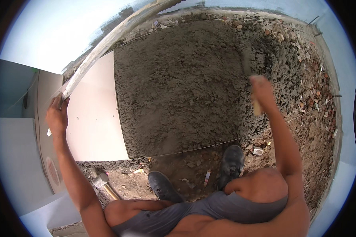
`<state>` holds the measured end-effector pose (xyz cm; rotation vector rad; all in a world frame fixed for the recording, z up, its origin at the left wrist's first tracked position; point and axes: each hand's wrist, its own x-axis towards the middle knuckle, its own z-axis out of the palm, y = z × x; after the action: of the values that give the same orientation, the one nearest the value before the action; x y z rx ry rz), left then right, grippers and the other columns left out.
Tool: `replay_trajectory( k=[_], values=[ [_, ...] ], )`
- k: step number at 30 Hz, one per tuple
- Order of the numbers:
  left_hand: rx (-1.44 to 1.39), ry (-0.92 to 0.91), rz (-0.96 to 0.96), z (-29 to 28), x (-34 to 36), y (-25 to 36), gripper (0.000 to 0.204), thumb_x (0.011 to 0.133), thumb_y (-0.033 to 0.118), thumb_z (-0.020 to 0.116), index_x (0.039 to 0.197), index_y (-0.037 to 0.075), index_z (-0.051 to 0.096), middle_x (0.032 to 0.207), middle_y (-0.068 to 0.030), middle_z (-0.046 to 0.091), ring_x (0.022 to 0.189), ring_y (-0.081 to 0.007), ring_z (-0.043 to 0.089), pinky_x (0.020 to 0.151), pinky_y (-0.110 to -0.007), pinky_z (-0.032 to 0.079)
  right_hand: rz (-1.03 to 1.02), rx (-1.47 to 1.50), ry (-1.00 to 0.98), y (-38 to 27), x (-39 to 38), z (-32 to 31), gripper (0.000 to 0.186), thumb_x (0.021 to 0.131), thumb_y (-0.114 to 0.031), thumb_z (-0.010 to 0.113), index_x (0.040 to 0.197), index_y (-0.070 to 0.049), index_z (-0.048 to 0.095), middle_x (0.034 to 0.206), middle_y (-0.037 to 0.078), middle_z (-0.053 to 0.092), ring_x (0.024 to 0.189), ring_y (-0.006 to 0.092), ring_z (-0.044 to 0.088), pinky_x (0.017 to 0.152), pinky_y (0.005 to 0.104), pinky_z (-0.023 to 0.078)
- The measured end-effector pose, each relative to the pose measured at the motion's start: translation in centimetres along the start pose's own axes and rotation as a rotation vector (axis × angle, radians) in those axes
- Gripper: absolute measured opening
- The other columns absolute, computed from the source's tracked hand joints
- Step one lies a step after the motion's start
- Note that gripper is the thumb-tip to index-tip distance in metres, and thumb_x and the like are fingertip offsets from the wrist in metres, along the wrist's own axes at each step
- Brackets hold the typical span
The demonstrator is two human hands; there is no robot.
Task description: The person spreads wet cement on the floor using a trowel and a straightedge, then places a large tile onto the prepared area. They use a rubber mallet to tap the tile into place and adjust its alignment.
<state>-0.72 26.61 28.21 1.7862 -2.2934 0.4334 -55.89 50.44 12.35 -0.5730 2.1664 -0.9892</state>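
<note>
L hand (pixel 58 118) closed round the near end of a long pale pole (pixel 106 41), fingers curled over it; pole slants up & right from there, passing above the upper-L part of a big pale tile (pixel 97 112), far end at top edge of view. R hand (pixel 262 93) fisted round the pale handle of a trowel-like tool (pixel 258 108), out over R part of the dark mortar bed (pixel 178 91); hand & tool motion-blurred, so can't tell exact finger placement or whether blade touches mortar. Mortar rough on top, butts right up to R edge of tile. Thin string (pixel 194 150) runs along near side of bed, approx. L to R. Broken rubble (pixel 312 94) on R, betw. bed & lt-blue wall (pixel 350 126). Person squatting, dk boots (pixel 231 162) on dirt just near side of string. Mallet (pixel 101 181) w/ wooden handle on ground by L knee, near tile's lower edge. Small litter incl. a wrapper (pixel 207 177) betw. boots.
</note>
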Motion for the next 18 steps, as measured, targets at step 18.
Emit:
replay_trajectory(
  k=[18],
  values=[
    [-0.130, -0.057, 0.035, 1.8, -0.5, -1.8, 0.037, 0.093, 0.023, 0.063, 0.121, -0.001, 0.064, 0.115, -0.0195, 0.065, 0.105, -0.0373, 0.063, 0.091, -0.039, 0.048, -0.026, -0.366, -0.406, 2.3, -3.2, 1.8, 0.045, 0.099, -0.039, 0.052, 0.118, 0.001, 0.053, 0.088, 0.015, 0.061, 0.059, 0.0202, 0.063, 0.049, 0.0356, 0.054]
  ],
)
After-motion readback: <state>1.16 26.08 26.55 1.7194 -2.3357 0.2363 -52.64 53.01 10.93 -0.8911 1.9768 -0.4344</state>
